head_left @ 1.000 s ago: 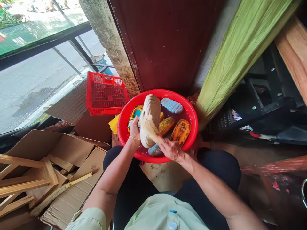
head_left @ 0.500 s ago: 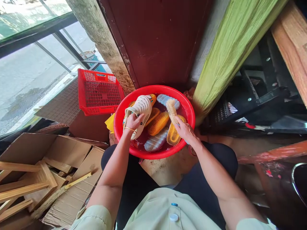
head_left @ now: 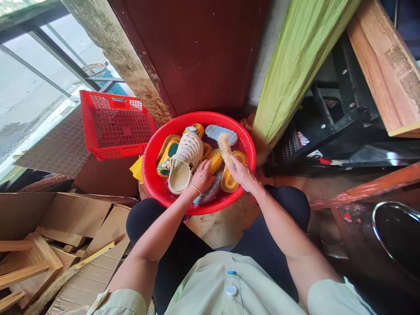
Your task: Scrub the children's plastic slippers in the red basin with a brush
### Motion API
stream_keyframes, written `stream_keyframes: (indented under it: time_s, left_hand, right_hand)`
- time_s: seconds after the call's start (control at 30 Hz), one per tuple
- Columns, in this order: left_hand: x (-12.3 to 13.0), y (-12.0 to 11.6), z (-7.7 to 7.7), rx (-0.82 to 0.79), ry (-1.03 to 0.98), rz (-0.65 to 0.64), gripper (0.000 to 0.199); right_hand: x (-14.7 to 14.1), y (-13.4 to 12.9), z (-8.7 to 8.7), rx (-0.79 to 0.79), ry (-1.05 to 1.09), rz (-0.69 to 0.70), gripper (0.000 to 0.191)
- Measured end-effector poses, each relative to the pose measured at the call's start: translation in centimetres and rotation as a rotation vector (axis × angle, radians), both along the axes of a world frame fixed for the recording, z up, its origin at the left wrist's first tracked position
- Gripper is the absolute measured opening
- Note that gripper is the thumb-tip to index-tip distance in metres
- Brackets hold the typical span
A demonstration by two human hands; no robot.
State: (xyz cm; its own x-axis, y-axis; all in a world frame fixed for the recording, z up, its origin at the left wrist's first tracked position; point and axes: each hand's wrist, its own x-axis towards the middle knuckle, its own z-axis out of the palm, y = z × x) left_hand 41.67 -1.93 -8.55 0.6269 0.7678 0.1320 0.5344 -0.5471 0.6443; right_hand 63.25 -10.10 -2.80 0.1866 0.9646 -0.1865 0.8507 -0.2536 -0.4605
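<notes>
1. At our far left, wooden pieces (head_left: 26, 273) lie in an open cardboard box (head_left: 74, 214).
2. Beyond the box, a red crate (head_left: 116, 151) sits beside the red basin (head_left: 150, 186), with something yellow (head_left: 137, 169) showing between them.
3. Along the basin's left side, we see a yellow-and-green clog (head_left: 164, 162); just right of it lies a white clog (head_left: 188, 151), its heel opening toward us.
4. Next comes our left hand (head_left: 202, 176), fingers loosely extended over a grey shoe (head_left: 209, 194) and near a yellow shoe (head_left: 215, 160); we cannot tell whether they have closed on either.
5. Toward the basin's back right, a pale blue shoe (head_left: 215, 131) lies partly behind the bristles of our brush (head_left: 225, 148).
6. Near the right rim, our right hand (head_left: 243, 172) grips that brush, bristle end pointing away from us, over an orange shoe (head_left: 229, 181).
7. Right of the basin, green cloth (head_left: 285, 74) hangs.
</notes>
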Motion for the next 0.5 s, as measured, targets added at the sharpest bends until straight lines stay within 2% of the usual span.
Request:
stream_keyframes:
  time_s: [0.07,0.13,0.23,0.3,0.4,0.5]
  left_hand:
    - [0.6,0.4,-1.9,0.017,0.112,0.053,0.071]
    - [0.6,0.8,-2.8,0.008,0.260,0.119,0.076]
    - [0.1,1.3,-2.6,-0.044,0.437,0.218,0.080]
    - [-0.2,1.5,-2.0,-0.108,0.472,0.265,0.074]
    - [-0.6,1.9,-0.8,-0.182,0.351,0.326,0.064]
    - [-0.8,2.3,0.1,-0.290,-0.041,0.357,0.064]
  right_hand:
    - [-0.4,-0.2,0.0,-0.011,0.021,0.007,0.066]
    - [-0.7,-0.4,0.0,-0.027,0.030,0.017,0.069]
    - [-1.2,-0.6,-0.2,-0.055,0.015,0.044,0.071]
    - [-1.5,-0.7,-0.4,-0.060,0.000,0.071,0.071]
    - [-2.1,-0.8,-0.5,-0.053,-0.040,0.113,0.068]
    - [-3.1,-0.9,-0.2,-0.044,-0.114,0.151,0.067]
